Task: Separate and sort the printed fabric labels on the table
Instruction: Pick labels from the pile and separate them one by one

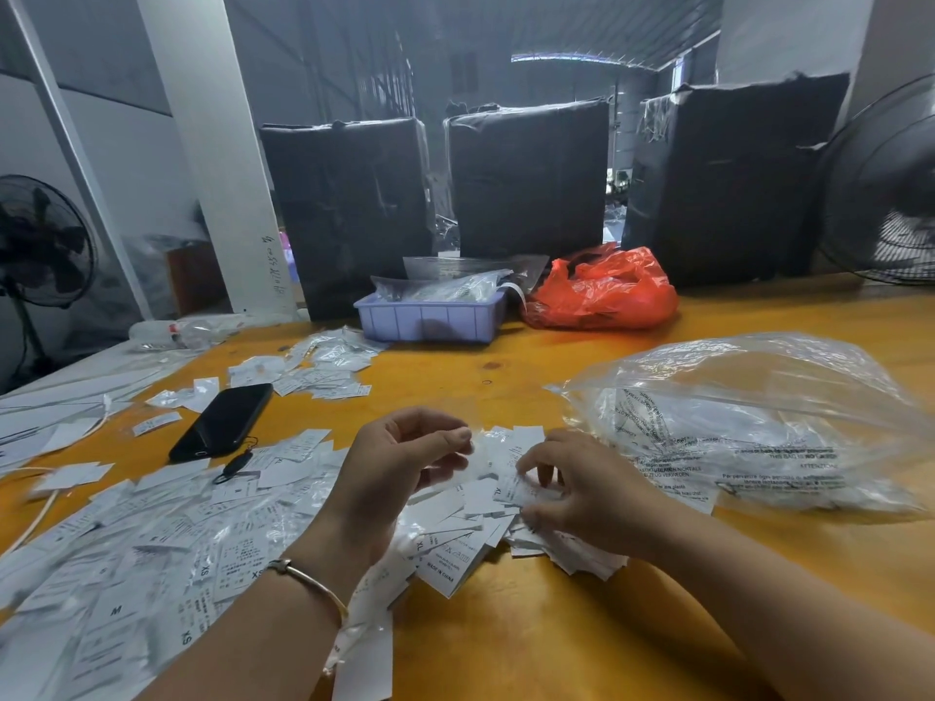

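White printed fabric labels (455, 543) lie heaped on the orange table (556, 624), with size marks such as XL, XS and M showing. A wider spread of labels (152, 548) covers the near left. My left hand (405, 462) hovers above the heap with fingers curled and thumb against fingertips; a thin clear film seems pinched there, though I cannot tell for sure. To its right, my right hand (571, 493) reaches down into the heap and pinches an XL label (516, 490) between its fingertips.
A black phone (222, 419) lies left of the hands. A large clear plastic bag (749, 422) sits at the right. Further back stand a lilac tray (430, 316), a red plastic bag (602, 290) and three black-wrapped boxes (526, 179). Fans flank both sides.
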{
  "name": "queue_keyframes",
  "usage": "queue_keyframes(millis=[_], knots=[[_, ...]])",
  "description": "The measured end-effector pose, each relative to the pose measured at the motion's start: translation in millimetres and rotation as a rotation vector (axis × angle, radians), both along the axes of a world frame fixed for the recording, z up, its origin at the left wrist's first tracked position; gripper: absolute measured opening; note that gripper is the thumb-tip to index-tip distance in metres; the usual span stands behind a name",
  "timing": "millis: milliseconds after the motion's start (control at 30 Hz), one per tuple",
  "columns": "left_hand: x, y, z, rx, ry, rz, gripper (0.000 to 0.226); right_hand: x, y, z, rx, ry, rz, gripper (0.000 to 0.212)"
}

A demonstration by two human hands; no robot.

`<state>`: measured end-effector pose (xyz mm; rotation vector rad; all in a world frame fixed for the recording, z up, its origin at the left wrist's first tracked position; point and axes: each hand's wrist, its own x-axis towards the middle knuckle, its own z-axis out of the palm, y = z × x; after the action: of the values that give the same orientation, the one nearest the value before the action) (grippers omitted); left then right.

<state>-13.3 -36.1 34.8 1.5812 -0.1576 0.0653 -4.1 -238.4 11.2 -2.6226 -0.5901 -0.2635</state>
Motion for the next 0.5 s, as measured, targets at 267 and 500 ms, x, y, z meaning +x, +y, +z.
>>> queue_keyframes(millis=[267,500], knots=[[-5.2,-3.4,1.6,0.078,-0.102,-0.076,0.021,-1.2,-3.5,1.0,0.264,0.165,-0.010,0.028],[-6.0,-4.8,1.6,0.093,-0.155,-0.104,0.022,-3.3,-1.6,5.1,0.477,0.262,-0.028,0.043]])
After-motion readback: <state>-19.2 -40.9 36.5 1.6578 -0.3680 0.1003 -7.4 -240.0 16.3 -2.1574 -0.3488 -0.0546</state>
